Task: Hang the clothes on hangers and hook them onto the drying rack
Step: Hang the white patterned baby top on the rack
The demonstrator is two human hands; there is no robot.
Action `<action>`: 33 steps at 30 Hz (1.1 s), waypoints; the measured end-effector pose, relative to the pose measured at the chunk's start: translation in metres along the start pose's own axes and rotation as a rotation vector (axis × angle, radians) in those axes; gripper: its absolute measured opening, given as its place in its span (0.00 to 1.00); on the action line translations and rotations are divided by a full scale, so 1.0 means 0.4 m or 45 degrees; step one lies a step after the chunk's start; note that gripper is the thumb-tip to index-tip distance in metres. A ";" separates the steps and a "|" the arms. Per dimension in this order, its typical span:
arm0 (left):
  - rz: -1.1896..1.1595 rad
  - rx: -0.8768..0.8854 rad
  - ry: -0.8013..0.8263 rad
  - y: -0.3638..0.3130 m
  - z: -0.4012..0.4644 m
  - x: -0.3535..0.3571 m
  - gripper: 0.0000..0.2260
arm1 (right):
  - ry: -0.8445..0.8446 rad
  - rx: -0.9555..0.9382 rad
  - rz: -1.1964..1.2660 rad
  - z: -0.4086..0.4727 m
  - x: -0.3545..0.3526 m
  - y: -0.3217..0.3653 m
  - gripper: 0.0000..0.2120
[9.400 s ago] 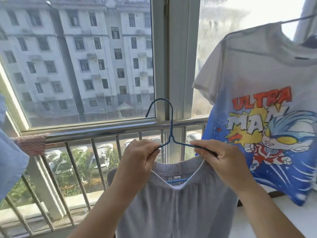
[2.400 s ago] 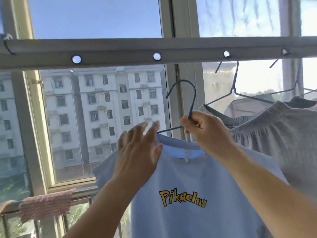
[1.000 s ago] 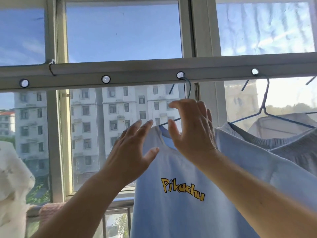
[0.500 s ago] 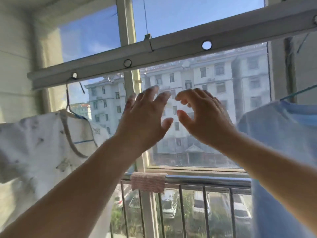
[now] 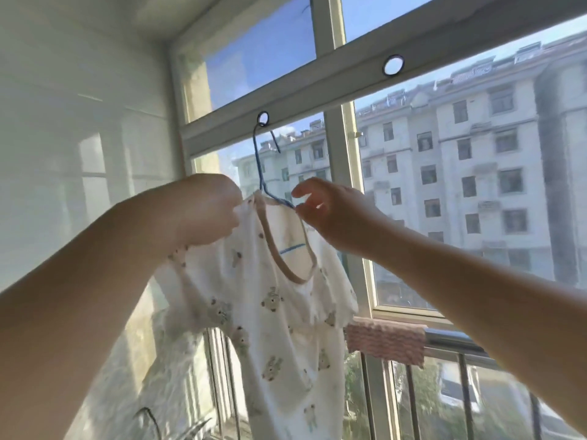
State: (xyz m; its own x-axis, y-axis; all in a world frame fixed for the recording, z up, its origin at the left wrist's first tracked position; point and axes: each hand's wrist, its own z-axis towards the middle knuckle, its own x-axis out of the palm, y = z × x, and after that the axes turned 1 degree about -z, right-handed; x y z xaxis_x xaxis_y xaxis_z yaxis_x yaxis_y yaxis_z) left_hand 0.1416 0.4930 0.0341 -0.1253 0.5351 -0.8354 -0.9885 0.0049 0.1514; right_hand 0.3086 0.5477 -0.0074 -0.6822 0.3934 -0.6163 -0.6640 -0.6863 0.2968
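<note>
A white shirt with small bear prints [image 5: 273, 312] hangs on a blue wire hanger [image 5: 259, 173]. The hanger's hook sits in a round hole of the grey drying rack bar [image 5: 317, 87]. My left hand [image 5: 206, 211] is closed on the shirt's left shoulder beside the collar. My right hand [image 5: 333, 214] pinches the collar's right side where the hanger's wire arm runs under the cloth. The shirt's lower hem drops out of view at the bottom.
Another round hole [image 5: 393, 65] in the bar lies to the right. A pink knitted cloth [image 5: 384, 342] hangs over the metal railing [image 5: 451, 339] below the window. A white wall [image 5: 79, 138] closes the left side. Apartment blocks [image 5: 476, 154] show through the glass.
The view has swung left, away from the blue Pikachu shirt. Both hands, free and spread half a second ago, now hold the bear-print shirt at its collar.
</note>
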 end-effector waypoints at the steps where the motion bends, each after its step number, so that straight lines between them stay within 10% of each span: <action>1: -0.103 0.036 0.046 -0.001 -0.001 0.001 0.12 | 0.002 0.028 0.068 0.018 0.010 0.008 0.13; 10: -1.135 0.110 0.174 -0.033 0.076 0.088 0.08 | 0.425 0.375 0.070 0.140 -0.011 0.028 0.14; 17: -0.842 -0.036 -0.551 -0.012 0.216 0.210 0.17 | 0.401 0.150 -0.640 0.185 -0.061 -0.034 0.14; 24: -1.290 0.235 -0.042 -0.012 0.287 0.258 0.17 | 0.200 0.140 -0.704 0.146 -0.101 -0.066 0.13; 33: -1.994 0.283 0.124 -0.079 0.337 0.261 0.19 | 0.066 0.021 -0.652 0.081 -0.133 -0.074 0.14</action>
State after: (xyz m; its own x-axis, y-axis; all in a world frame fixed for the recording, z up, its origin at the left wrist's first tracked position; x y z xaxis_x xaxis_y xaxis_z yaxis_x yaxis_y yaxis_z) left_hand 0.1711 0.6628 0.0132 0.9502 -0.1720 -0.2599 -0.1083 0.5998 -0.7928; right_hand 0.3547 0.5668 0.0404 -0.2525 0.6454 -0.7209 -0.9140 -0.4036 -0.0412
